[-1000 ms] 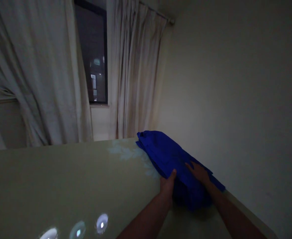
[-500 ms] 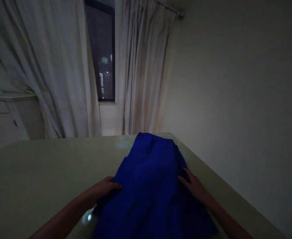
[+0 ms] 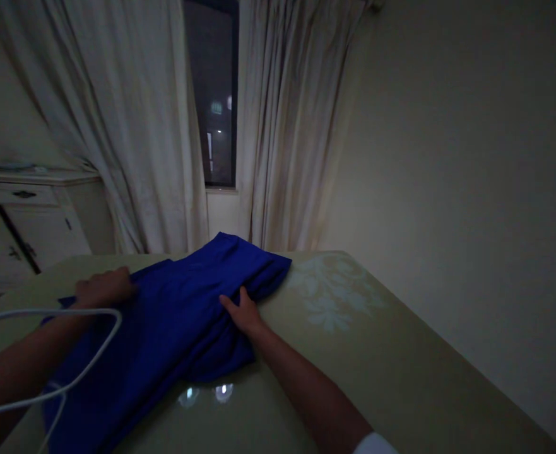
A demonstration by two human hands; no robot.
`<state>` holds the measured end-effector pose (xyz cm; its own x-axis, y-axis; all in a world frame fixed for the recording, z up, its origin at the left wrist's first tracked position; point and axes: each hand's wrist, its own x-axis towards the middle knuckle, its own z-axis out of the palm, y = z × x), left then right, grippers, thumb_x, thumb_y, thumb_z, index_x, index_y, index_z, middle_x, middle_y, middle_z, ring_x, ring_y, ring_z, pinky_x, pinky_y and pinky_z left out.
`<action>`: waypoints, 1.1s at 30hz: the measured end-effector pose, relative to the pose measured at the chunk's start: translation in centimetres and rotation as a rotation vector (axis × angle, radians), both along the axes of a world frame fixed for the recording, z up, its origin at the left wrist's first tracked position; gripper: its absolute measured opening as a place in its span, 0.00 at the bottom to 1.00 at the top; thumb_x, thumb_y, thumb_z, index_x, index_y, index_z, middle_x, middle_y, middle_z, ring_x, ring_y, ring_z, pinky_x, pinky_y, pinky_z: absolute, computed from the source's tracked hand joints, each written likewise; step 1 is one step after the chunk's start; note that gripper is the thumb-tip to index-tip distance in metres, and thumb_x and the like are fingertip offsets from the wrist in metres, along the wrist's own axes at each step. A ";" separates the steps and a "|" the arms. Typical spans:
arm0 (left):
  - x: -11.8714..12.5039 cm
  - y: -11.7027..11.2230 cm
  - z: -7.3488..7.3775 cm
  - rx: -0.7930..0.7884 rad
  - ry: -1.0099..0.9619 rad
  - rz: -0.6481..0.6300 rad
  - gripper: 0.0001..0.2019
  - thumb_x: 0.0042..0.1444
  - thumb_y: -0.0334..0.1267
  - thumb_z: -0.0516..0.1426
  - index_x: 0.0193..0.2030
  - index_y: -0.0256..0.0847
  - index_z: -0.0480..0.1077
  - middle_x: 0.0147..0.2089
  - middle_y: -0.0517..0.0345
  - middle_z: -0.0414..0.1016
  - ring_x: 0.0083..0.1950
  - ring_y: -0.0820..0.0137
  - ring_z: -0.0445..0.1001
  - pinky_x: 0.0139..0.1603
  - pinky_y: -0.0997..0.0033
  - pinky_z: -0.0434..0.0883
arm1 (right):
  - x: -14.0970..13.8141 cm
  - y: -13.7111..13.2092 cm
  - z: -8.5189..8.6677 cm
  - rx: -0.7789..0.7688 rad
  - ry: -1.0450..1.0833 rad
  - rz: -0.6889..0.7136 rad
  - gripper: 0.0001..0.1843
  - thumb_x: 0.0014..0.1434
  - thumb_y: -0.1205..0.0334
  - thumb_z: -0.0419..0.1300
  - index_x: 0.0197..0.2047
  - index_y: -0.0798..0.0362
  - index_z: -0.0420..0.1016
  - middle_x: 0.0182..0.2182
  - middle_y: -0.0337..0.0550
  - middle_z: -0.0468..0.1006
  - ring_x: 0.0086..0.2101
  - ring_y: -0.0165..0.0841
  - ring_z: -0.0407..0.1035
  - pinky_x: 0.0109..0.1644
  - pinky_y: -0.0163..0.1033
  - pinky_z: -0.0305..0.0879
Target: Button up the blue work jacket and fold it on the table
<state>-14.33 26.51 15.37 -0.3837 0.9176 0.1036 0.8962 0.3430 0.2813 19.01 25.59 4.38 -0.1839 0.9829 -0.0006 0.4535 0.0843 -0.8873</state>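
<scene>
So the blue garment (image 3: 164, 321) is lying bunched and kinda folded on a pale green counter (image 3: 353, 353), stretched out between both hands and running under the left one toward the near-left corner of the shot. The left grip (image 3: 105, 287) sits flat on top of the cloth near its far edge, fingers loosely together, and honestly I can't tell if it's pinching a fold or just resting there. The right grip (image 3: 244, 312) is spread, thumb standing apart from the fingers, pressed against the garment's right side, where the cloth has a thick fold. Past both grips, the counter has a pale leaf-like reflection (image 3: 332, 293) off to the right of the right grip. A white cable (image 3: 88, 309) loops right in front of the left forearm, and there's a white cuff (image 3: 375, 444) at the right sleeve. Way beyond the grips are long cream curtains (image 3: 130, 139) on either side of a dark window (image 3: 214, 75), with a white cabinet (image 3: 45, 233) further left.
</scene>
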 end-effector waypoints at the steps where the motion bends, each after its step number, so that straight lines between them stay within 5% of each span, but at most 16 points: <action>1: -0.1 -0.6 -0.8 -0.011 0.033 -0.017 0.22 0.55 0.45 0.60 0.50 0.29 0.76 0.45 0.37 0.83 0.59 0.33 0.73 0.62 0.27 0.65 | -1.6 0.1 -0.4 -0.008 0.048 0.030 0.50 0.60 0.33 0.66 0.75 0.53 0.58 0.68 0.57 0.70 0.67 0.50 0.65 0.72 0.55 0.60; 5: 2.9 -3.8 -4.9 -0.031 0.062 -0.380 0.41 0.61 0.61 0.55 0.70 0.29 0.66 0.68 0.33 0.72 0.68 0.46 0.70 0.69 0.54 0.66 | -2.5 -1.4 -1.7 0.056 0.107 0.039 0.48 0.60 0.43 0.70 0.75 0.51 0.56 0.64 0.57 0.72 0.59 0.47 0.73 0.65 0.53 0.69; 8: 6.5 -6.2 -6.8 -0.055 0.177 -0.500 0.46 0.60 0.66 0.55 0.75 0.35 0.59 0.72 0.35 0.67 0.68 0.43 0.69 0.66 0.48 0.69 | 0.1 -4.3 -2.0 0.195 -0.035 0.084 0.41 0.60 0.47 0.71 0.70 0.51 0.63 0.59 0.54 0.74 0.53 0.45 0.74 0.60 0.52 0.71; 13: 10.1 -7.2 -6.9 -0.044 0.391 -0.479 0.40 0.66 0.54 0.55 0.78 0.34 0.53 0.78 0.31 0.55 0.74 0.40 0.60 0.63 0.40 0.69 | 1.7 -9.2 -2.0 0.483 -0.371 0.498 0.45 0.55 0.33 0.72 0.67 0.48 0.71 0.59 0.53 0.74 0.58 0.49 0.67 0.67 0.57 0.63; 16: 11.6 -6.5 -6.8 -0.026 0.418 -0.485 0.44 0.66 0.57 0.56 0.80 0.32 0.49 0.79 0.28 0.52 0.75 0.38 0.58 0.64 0.39 0.68 | 0.5 -11.0 -2.8 0.588 -0.461 0.549 0.52 0.55 0.26 0.66 0.71 0.51 0.68 0.57 0.55 0.75 0.56 0.49 0.67 0.65 0.56 0.65; 19: 12.8 -5.8 -6.7 -0.033 0.435 -0.502 0.35 0.71 0.47 0.53 0.79 0.36 0.51 0.79 0.30 0.53 0.75 0.40 0.60 0.64 0.41 0.69 | -1.2 -12.6 -3.9 0.645 -0.520 0.531 0.56 0.54 0.22 0.63 0.70 0.57 0.68 0.53 0.57 0.76 0.51 0.49 0.69 0.59 0.54 0.71; 23: 12.9 -4.4 -5.3 -0.103 0.403 -0.493 0.24 0.70 0.31 0.47 0.71 0.38 0.64 0.65 0.34 0.75 0.59 0.48 0.79 0.55 0.51 0.75 | -2.8 -14.8 -4.9 0.739 -0.562 0.601 0.48 0.58 0.25 0.60 0.61 0.61 0.74 0.47 0.56 0.78 0.44 0.47 0.71 0.50 0.50 0.75; 27: 12.3 -1.1 -0.8 -0.036 0.379 -0.331 0.20 0.71 0.29 0.41 0.60 0.28 0.68 0.50 0.30 0.81 0.49 0.46 0.83 0.49 0.50 0.77 | -3.5 -15.7 -5.3 0.858 -0.571 0.640 0.44 0.62 0.26 0.57 0.57 0.62 0.76 0.45 0.56 0.78 0.42 0.45 0.71 0.45 0.48 0.76; 30: 14.1 0.8 2.3 0.058 0.375 -0.271 0.24 0.74 0.33 0.36 0.64 0.25 0.64 0.52 0.25 0.79 0.53 0.42 0.82 0.50 0.46 0.76 | -3.6 -15.5 -5.5 0.887 -0.581 0.627 0.42 0.62 0.26 0.57 0.54 0.61 0.78 0.43 0.54 0.79 0.41 0.44 0.73 0.44 0.47 0.77; 33: 18.2 -0.2 1.7 0.082 0.367 -0.384 0.25 0.76 0.41 0.38 0.71 0.34 0.61 0.61 0.30 0.77 0.57 0.46 0.80 0.54 0.47 0.76 | -3.6 -15.0 -6.2 0.889 -0.593 0.619 0.36 0.61 0.28 0.60 0.47 0.56 0.80 0.42 0.51 0.82 0.41 0.44 0.75 0.45 0.46 0.78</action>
